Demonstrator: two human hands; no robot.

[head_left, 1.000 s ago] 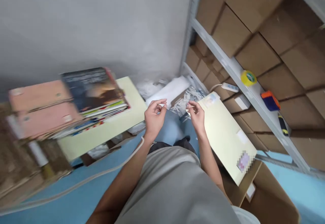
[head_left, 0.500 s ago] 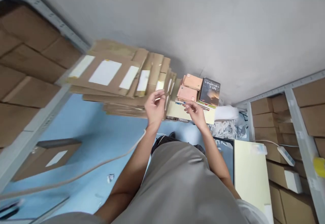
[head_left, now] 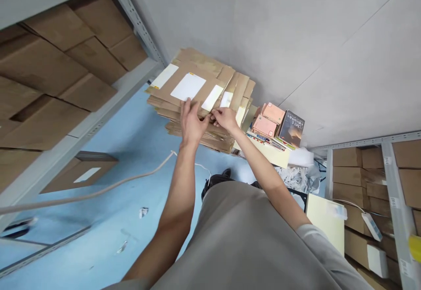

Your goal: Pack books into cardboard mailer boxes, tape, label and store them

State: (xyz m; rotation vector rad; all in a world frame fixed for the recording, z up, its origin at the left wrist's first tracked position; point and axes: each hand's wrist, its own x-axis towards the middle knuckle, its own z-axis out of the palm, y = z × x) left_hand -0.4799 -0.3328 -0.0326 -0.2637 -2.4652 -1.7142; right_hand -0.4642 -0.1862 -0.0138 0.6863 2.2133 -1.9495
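A pile of flattened cardboard boxes (head_left: 210, 75) with white labels lies in front of me, by the wall. My left hand (head_left: 192, 124) is open on the near edge of the topmost flattened box, its fingers spread over the cardboard and its thumb pointing toward my right hand. Close beside it, my right hand (head_left: 225, 118) is closed in a pinch at the front corner of the same cardboard. The exact grip of its fingertips is partly hidden.
Pink booklets (head_left: 265, 125) and a dark-covered book (head_left: 291, 128) are stacked right of the cardboard. Racks of brown boxes (head_left: 49, 62) stand on both sides. A pale cable (head_left: 131, 177) crosses at left above the blue floor (head_left: 148, 233). Shredded paper (head_left: 301, 178) lies at right.
My view has swung left. Both hands have come to the front edge of the cardboard pile, the right one moving left from beside the pink booklets.
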